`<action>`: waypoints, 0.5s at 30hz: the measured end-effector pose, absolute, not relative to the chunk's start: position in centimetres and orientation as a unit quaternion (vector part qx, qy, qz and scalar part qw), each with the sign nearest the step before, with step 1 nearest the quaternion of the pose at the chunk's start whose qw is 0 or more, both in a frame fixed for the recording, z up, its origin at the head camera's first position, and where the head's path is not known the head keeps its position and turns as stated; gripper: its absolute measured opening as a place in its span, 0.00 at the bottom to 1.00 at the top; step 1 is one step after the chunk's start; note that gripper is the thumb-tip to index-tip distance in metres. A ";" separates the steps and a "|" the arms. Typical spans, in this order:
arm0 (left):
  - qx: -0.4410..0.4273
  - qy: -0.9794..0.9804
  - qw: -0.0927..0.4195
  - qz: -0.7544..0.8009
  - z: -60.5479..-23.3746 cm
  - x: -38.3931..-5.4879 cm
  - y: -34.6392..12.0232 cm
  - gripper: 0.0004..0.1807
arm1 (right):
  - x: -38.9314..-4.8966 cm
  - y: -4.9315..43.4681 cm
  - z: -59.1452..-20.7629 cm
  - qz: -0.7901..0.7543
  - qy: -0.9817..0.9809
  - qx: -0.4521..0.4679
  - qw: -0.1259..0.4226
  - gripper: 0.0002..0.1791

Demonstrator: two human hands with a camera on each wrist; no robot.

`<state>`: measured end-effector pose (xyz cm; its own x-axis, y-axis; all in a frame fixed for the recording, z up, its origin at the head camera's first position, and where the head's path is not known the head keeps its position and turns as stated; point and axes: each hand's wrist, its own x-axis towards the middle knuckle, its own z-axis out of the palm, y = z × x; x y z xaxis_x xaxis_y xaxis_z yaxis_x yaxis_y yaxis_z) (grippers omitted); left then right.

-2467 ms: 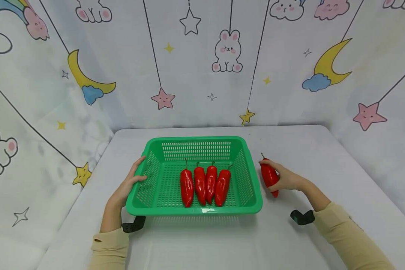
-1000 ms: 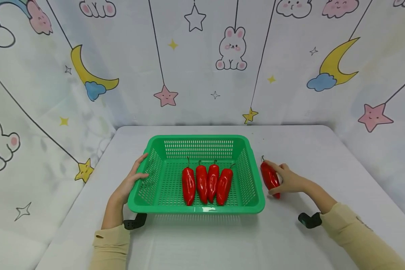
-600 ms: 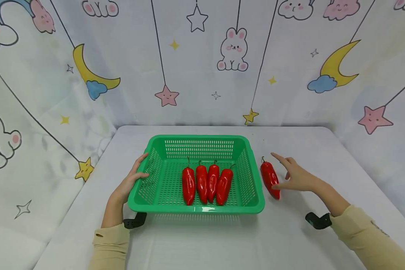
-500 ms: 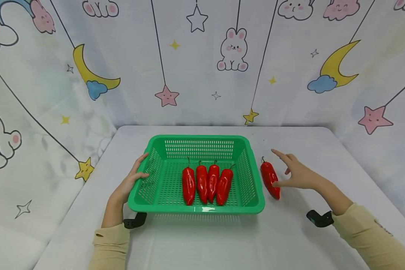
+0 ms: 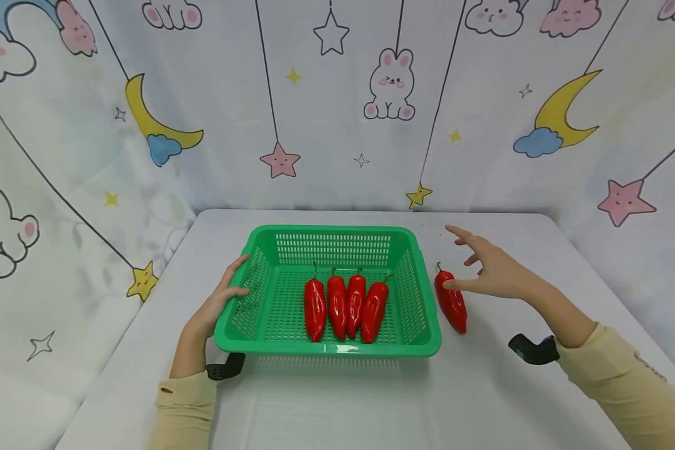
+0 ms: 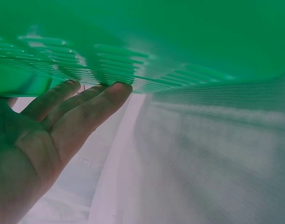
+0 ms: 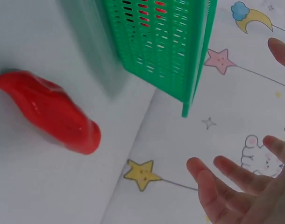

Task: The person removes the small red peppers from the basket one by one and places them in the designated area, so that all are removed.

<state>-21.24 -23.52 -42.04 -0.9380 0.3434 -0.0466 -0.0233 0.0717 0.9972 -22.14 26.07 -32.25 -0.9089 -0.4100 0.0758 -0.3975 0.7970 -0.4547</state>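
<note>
A green plastic basket [image 5: 326, 350] stands on the white table with several red chili peppers [image 5: 315, 310] lying side by side in it. At its left side, my left hand [image 5: 214, 306] holds the rim, with the thumb over the edge. The left wrist view shows fingers [image 6: 81, 116] against the slotted outer wall. One more red chili pepper [image 5: 452, 306] lies on the table to the right of the basket, stem pointing away. My right hand [image 5: 495, 272] is spread above its stem end and holds nothing; in the right wrist view the pepper [image 7: 51, 112] lies apart from the fingers.
Behind the white table [image 5: 326, 406] hangs a pale cloth backdrop [image 5: 337, 106] printed with moons, stars and rabbits. A black wrist camera [image 5: 533, 349] sits at the right cuff, another black camera [image 5: 225, 367] at the left.
My right hand has let go of the chili pepper beside the basket, spread its fingers and moved up and away from it. The left hand keeps its place on the rim.
</note>
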 end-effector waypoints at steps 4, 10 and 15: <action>0.111 0.718 0.139 0.673 -42.0 -21.3 -23.5 0.38 | -22.1 25.0 -31.5 -0.239 0.949 -0.207 0.003 0.53; 0.110 0.718 0.140 0.673 -42.0 -21.4 -23.4 0.38 | -22.2 23.3 -30.6 -0.243 0.945 -0.217 -0.015 0.53; 0.110 0.717 0.138 0.674 -42.1 -21.3 -23.4 0.38 | -22.3 22.0 -29.8 -0.250 0.940 -0.234 -0.015 0.53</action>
